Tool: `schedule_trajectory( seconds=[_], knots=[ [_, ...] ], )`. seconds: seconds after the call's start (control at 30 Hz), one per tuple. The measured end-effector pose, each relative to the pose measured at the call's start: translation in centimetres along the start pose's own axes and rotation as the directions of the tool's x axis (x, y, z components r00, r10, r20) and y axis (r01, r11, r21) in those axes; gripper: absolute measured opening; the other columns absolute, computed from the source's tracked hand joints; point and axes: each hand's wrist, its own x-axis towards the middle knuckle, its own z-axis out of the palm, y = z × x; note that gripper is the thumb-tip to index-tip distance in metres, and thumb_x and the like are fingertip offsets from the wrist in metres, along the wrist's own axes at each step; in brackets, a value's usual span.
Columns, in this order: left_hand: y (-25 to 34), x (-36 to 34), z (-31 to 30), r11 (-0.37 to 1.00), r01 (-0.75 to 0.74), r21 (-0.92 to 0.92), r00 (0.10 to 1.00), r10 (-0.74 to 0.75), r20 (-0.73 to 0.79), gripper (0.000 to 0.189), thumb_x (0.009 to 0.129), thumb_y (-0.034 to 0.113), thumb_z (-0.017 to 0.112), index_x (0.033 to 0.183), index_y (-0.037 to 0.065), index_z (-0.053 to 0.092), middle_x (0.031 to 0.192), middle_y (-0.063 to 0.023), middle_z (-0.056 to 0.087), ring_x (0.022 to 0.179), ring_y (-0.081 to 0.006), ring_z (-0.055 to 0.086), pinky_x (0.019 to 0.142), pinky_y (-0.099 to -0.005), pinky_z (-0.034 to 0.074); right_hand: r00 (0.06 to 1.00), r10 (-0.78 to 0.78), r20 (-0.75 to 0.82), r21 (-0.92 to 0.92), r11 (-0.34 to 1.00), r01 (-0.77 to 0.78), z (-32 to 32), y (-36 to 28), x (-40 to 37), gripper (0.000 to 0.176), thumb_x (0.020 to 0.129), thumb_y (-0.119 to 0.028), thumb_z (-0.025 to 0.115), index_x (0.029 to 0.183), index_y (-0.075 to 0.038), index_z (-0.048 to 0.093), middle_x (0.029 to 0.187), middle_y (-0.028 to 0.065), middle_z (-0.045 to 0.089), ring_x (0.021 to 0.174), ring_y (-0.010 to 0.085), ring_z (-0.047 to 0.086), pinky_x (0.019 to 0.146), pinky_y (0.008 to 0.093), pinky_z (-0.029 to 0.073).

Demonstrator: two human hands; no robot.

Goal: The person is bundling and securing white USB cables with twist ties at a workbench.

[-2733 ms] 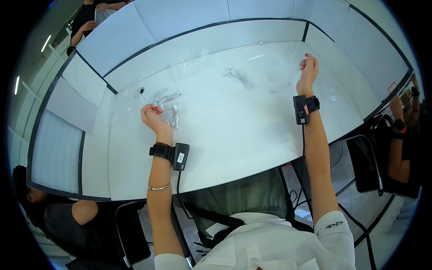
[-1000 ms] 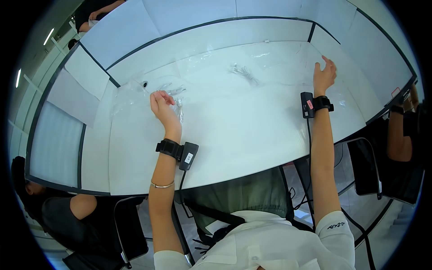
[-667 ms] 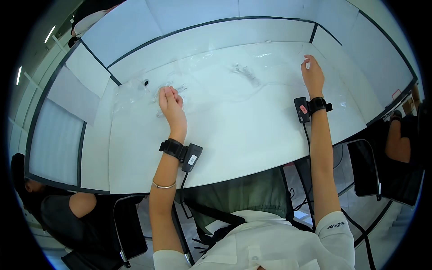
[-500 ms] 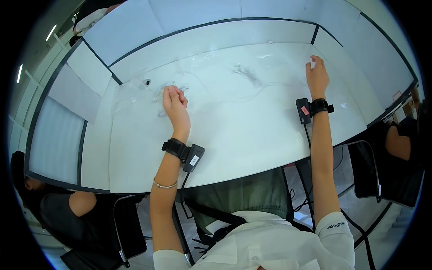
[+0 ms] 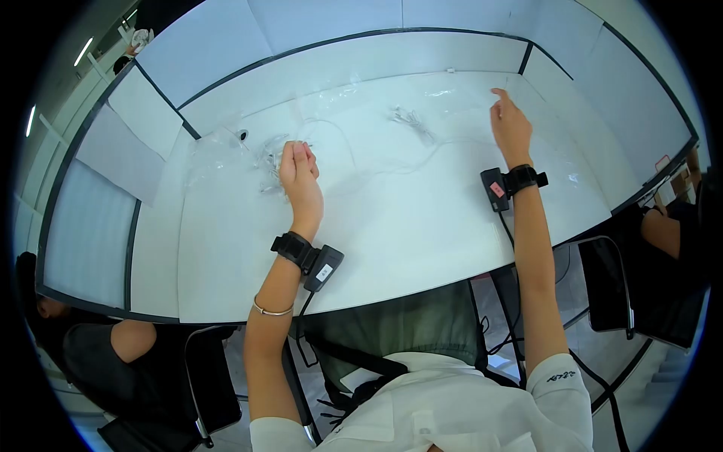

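My left hand (image 5: 300, 169) is closed, fingers curled against the thumb, beside a loose bundle of thin whitish cables (image 5: 269, 162) on the table's left side. Whatever it may grip is hidden, though a small greyish bit shows by the fingertips. My right hand (image 5: 512, 128) hovers over the right part of the table, its fingers bent and thumb apart from the index finger, with nothing visible between them. A second cable bundle (image 5: 410, 122) lies between the hands, toward the back. One faint pale strand (image 5: 422, 162) curves across the tabletop toward the right hand.
Low partition walls (image 5: 361, 56) enclose the white table (image 5: 392, 248). Clear plastic film (image 5: 215, 158) and a small dark round object (image 5: 243, 135) lie at the back left. Black devices (image 5: 322, 267) with cords are strapped to both wrists. Other people sit at both sides.
My right hand has moved left and slightly toward the back, its thumb and index finger closer together. My left hand has shifted slightly right, exposing more of the left cable bundle.
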Motion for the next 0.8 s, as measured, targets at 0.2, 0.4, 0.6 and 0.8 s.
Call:
schedule_trajectory(
  seconds=[0.2, 0.4, 0.6, 0.8],
  knots=[
    [0.1, -0.2, 0.1, 1.000, 0.006, 0.025, 1.000, -0.007, 0.027, 0.032, 0.097, 0.026, 0.036, 0.071, 0.008, 0.036, 0.061, 0.0040, 0.030, 0.050, -0.0034, 0.023, 0.044, -0.0191, 0.020, 0.990, -0.003, 0.138, -0.129, 0.991, 0.021, -1.0, -2.8, 0.1, 0.028, 0.083, -0.012, 0.046, 0.110, -0.016, 0.052, 0.087, 0.0092, 0.064, 0.073, 0.0303, 0.062, 0.060, 0.0419, 0.048],
    [0.3, -0.3, 0.2, 1.000, 0.024, 0.015, 0.999, -0.025, 0.037, 0.032, 0.097, 0.026, 0.036, 0.071, 0.008, 0.037, 0.061, 0.0043, 0.029, 0.051, -0.0033, 0.023, 0.045, -0.0190, 0.020, 0.983, 0.008, -0.183, -0.058, 0.998, -0.019, -1.8, 0.5, 0.6, 0.025, 0.082, -0.005, 0.045, 0.098, -0.017, 0.060, 0.094, 0.0027, 0.064, 0.074, 0.0266, 0.062, 0.061, 0.0367, 0.047],
    [0.1, -0.3, 0.2, 1.000, 0.022, -0.009, 0.999, -0.021, 0.036, 0.031, 0.097, 0.026, 0.036, 0.071, 0.008, 0.037, 0.061, 0.0041, 0.030, 0.051, -0.0033, 0.022, 0.044, -0.0194, 0.020, 0.963, 0.006, -0.270, -0.018, 1.000, -0.011, -2.9, 0.3, 0.7, 0.033, 0.077, 0.003, 0.046, 0.096, -0.019, 0.062, 0.098, -0.0038, 0.061, 0.074, 0.0206, 0.060, 0.060, 0.0315, 0.045],
    [0.0, -0.3, 0.2, 1.000, 0.028, -0.015, 0.999, -0.027, 0.045, 0.031, 0.097, 0.026, 0.037, 0.071, 0.008, 0.037, 0.061, 0.0039, 0.031, 0.051, -0.0034, 0.023, 0.045, -0.0192, 0.021, 0.987, -0.081, -0.136, 0.060, 0.994, 0.090, -1.8, -0.4, 0.3, 0.040, 0.072, 0.007, 0.047, 0.098, -0.020, 0.063, 0.094, -0.0024, 0.059, 0.079, 0.0197, 0.059, 0.064, 0.0314, 0.046]
  ],
)
